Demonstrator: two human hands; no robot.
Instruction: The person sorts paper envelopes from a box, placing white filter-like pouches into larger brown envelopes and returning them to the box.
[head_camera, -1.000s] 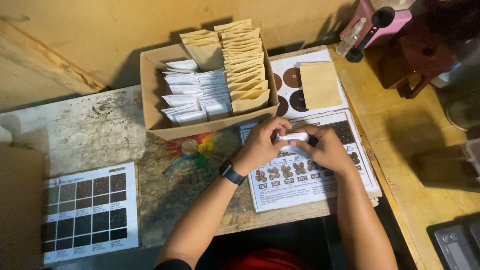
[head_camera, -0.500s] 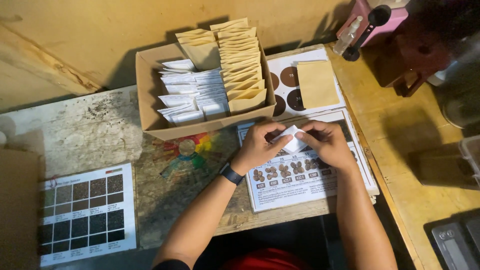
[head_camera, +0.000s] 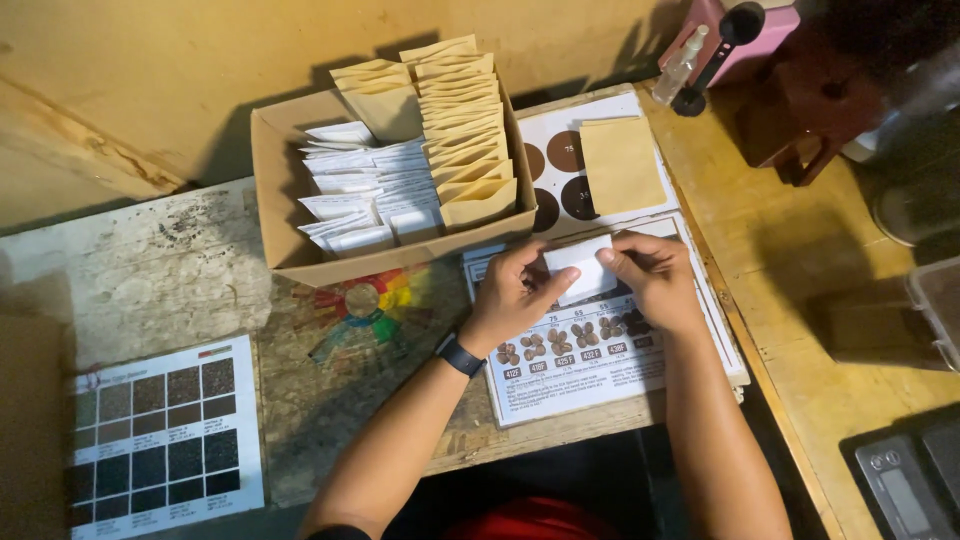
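Observation:
My left hand (head_camera: 515, 293) and my right hand (head_camera: 655, 282) hold a small white packet (head_camera: 585, 268) between them, flat above a printed chart sheet (head_camera: 585, 375) with rows of brown bean pictures. The left hand pinches the packet's left edge, the right hand its right edge. A dark watch band sits on my left wrist. Just beyond the hands stands an open cardboard box (head_camera: 290, 200) with several white packets (head_camera: 365, 195) on its left side and several tan paper pouches (head_camera: 460, 130) on its right side.
A single tan pouch (head_camera: 622, 165) lies on a sheet with brown circles at the back right. A colour wheel (head_camera: 365, 305) and a chart of dark squares (head_camera: 165, 435) lie to the left. A pink device (head_camera: 740, 35), a wooden block, and a scale (head_camera: 910, 490) sit at right.
Both hands have lifted slightly away from me with the white packet, which now shows flatter and wider between the fingers. The camera view has shifted a little.

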